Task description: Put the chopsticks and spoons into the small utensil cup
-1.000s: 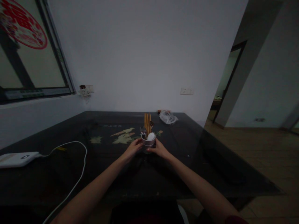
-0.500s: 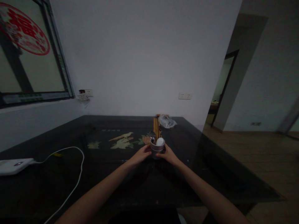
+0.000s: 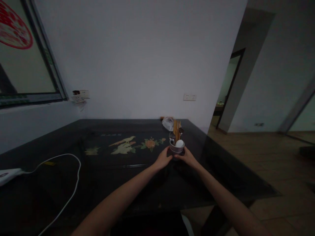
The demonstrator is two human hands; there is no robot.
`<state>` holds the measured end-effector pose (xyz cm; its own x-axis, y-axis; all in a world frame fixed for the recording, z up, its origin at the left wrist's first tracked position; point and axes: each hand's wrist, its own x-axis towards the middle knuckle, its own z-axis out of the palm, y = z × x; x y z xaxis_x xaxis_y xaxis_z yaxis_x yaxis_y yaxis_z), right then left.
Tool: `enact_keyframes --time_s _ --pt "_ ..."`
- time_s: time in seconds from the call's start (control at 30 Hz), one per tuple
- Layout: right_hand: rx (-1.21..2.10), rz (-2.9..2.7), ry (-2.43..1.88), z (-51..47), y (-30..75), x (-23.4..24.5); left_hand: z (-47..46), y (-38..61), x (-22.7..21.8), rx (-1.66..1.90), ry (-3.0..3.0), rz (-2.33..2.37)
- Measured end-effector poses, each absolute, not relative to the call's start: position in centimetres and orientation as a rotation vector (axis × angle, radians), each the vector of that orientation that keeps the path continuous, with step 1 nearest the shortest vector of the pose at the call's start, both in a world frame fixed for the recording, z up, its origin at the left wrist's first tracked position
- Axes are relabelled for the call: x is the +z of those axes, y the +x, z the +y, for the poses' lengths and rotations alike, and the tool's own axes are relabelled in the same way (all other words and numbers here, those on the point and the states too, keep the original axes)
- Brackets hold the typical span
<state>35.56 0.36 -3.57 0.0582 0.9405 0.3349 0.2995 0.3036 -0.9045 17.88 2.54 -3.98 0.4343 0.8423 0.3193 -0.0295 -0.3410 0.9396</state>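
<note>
A small metal utensil cup (image 3: 176, 150) stands on the dark glass table (image 3: 103, 177), right of the painted bird-and-flower panel. Wooden chopsticks (image 3: 175, 130), metal spoons and a white spoon (image 3: 179, 143) stick out of it. My left hand (image 3: 163, 159) wraps the cup's left side. My right hand (image 3: 188, 158) clasps its right side. Both hands are closed on the cup.
A crumpled clear plastic bag (image 3: 167, 123) lies at the table's far edge behind the cup. A white cable (image 3: 71, 183) loops across the left side to a white device (image 3: 6, 173). The table's right edge borders a wooden floor (image 3: 270, 154) and a doorway.
Both hands have carried the cup to the right across the table, past the painted flowers, toward the right edge. The view has turned right with it.
</note>
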Motion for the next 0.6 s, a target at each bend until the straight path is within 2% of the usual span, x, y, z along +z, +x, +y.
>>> enact_keyframes --time_s 0.33,0.6 --pt "0.746 -1.373 -1.264 0.3 38.3 -3.8 -0.3 18.5 -3.8 1.098 2.078 0.861" --pt "0.695 -1.43 -1.252 0.4 38.4 -3.9 -0.8 18.4 -3.9 1.036 2.145 0.826"
